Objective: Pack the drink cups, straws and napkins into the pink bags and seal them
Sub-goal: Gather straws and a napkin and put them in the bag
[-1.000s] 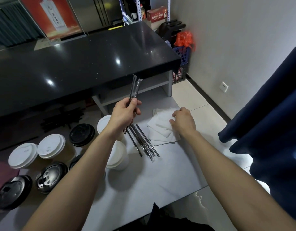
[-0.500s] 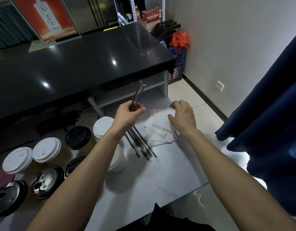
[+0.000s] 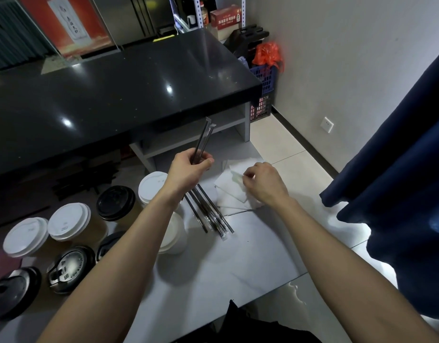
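My left hand [image 3: 188, 169] grips two wrapped dark straws [image 3: 204, 138] that stick up and away from me. Under that hand, several more wrapped straws [image 3: 211, 214] lie in a loose pile on the white table [image 3: 238, 263]. To their right is a stack of white napkins [image 3: 232, 191]. My right hand [image 3: 263, 183] rests on the stack, its fingertips pinching the lifted edge of the top napkin. Several lidded drink cups stand at the left, some with white lids [image 3: 68, 221] and some with black lids [image 3: 115, 203]. Of the pink bags, only a pink patch [image 3: 0, 261] shows at the left edge.
A glossy black counter [image 3: 109, 95] runs across the back, with a grey shelf [image 3: 188, 142] below it. A dark blue curtain [image 3: 398, 169] hangs at the right. A blue crate [image 3: 264, 92] with an orange bag stands by the wall.
My right hand has shifted on the napkin stack and now pinches the top napkin's edge. My left hand keeps the two straws, held slightly lower and closer.
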